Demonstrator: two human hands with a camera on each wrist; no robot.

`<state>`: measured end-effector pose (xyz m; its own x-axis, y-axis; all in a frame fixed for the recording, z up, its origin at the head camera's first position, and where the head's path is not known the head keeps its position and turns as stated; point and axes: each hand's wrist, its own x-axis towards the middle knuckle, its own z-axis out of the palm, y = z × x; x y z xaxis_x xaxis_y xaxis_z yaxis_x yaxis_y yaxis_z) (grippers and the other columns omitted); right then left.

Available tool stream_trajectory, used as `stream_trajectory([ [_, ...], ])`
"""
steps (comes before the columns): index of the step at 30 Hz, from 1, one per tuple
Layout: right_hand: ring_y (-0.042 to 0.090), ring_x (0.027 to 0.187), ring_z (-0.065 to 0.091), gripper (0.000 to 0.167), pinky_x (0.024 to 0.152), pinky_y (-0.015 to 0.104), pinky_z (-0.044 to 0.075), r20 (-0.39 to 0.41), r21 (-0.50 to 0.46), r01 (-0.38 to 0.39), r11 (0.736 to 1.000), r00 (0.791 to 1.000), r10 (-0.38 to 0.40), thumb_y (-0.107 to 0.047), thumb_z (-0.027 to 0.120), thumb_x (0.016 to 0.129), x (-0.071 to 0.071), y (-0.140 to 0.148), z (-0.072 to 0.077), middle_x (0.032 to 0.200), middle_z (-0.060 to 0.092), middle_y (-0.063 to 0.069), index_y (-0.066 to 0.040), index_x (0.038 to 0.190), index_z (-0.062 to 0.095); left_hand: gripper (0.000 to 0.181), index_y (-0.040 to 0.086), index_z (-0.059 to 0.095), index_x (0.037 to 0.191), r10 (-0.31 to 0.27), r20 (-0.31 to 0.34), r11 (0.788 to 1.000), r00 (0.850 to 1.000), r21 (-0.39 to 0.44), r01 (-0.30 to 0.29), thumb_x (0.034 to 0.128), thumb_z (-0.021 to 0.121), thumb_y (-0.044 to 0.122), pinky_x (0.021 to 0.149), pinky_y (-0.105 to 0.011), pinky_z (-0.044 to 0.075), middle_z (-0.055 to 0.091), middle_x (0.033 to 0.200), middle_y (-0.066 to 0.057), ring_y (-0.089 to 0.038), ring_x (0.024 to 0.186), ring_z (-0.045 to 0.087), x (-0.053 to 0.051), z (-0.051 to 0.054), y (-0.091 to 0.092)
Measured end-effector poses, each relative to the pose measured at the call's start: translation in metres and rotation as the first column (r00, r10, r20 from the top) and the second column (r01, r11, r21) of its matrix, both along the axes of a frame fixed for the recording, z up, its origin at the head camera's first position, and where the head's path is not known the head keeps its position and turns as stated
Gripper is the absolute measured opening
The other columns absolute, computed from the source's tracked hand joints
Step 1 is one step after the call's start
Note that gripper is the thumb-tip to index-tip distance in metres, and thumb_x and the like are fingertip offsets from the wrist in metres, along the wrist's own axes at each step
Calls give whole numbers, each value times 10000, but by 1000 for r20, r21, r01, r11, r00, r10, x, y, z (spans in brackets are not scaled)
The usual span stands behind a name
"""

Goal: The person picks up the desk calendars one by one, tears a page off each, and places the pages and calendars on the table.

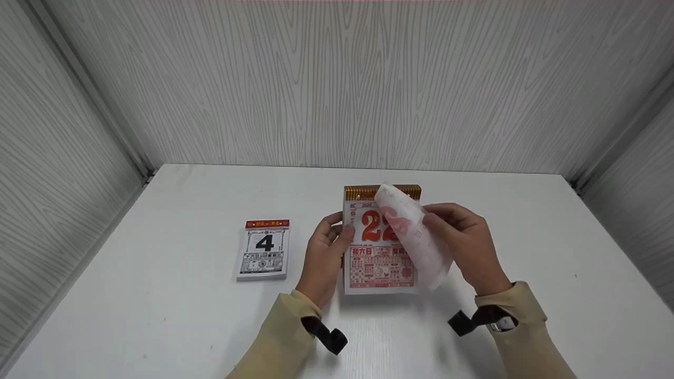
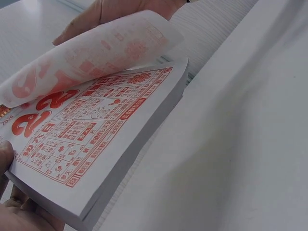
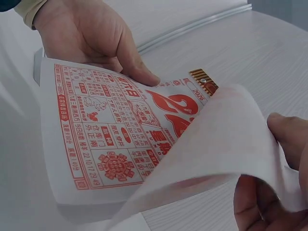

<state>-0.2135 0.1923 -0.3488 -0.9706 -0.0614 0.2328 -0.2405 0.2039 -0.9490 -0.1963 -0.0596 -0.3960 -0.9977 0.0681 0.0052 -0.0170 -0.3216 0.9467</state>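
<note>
A thick tear-off calendar point(image 1: 382, 268) with a gold binding strip shows a red 22 page, held a little above the table. My left hand point(image 1: 324, 258) grips its left edge, thumb on the front and fingers behind. My right hand point(image 1: 466, 245) pinches the loose edge of the top sheet point(image 1: 421, 247), which curls up and across to the right. That sheet still meets the binding near the top and covers part of the second digit. In the right wrist view the lifted sheet point(image 3: 211, 139) bows between the right thumb and fingers.
A smaller tear-off calendar point(image 1: 263, 258) with a red header and a black 4 lies flat on the white table point(image 1: 158, 295), left of my left hand. Grey wood-grain panels point(image 1: 337, 84) stand behind and at both sides.
</note>
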Motion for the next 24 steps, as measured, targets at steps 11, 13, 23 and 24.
stream_trajectory([
  [11, 197, 783, 637, 205, 677, 254, 526, -187, 43, 125, 991, 976, -115, -242, 743, 979, -2, 6, -1, 920, 732, 78, -57, 1062, 768, 488, 136, 484, 1473, 9, -7, 1000, 1000, 15, -9, 1050, 612, 341, 878, -341, 562, 624, 1272, -124, -241, 1078, 668, -1, -1, 0],
  [13, 194, 775, 628, 218, 669, 248, 518, -200, 43, 148, 988, 970, -136, -260, 733, 986, -2, 7, -1, 924, 731, 73, -60, 1068, 767, 482, 139, 488, 1472, 10, -5, 1000, 1000, 15, -10, 1050, 610, 339, 883, -342, 560, 626, 1274, -122, -242, 1081, 667, -1, -2, 1],
  [23, 187, 744, 585, 216, 643, 247, 484, -239, -12, 158, 987, 958, -156, -222, 699, 1010, -4, 10, -3, 911, 706, 76, -21, 1078, 739, 479, 145, 478, 1480, 2, -10, 1000, 1000, 11, -2, 1056, 604, 328, 905, -345, 554, 616, 1290, -120, -249, 1107, 655, 0, -1, 1],
  [24, 183, 738, 582, 212, 639, 245, 482, -242, -20, 157, 987, 958, -157, -209, 695, 1012, -4, 9, -2, 905, 702, 78, -11, 1077, 734, 479, 151, 475, 1483, -1, -10, 1000, 1000, 7, 1, 1056, 602, 329, 907, -345, 553, 614, 1293, -118, -250, 1112, 652, 0, -1, 1],
])
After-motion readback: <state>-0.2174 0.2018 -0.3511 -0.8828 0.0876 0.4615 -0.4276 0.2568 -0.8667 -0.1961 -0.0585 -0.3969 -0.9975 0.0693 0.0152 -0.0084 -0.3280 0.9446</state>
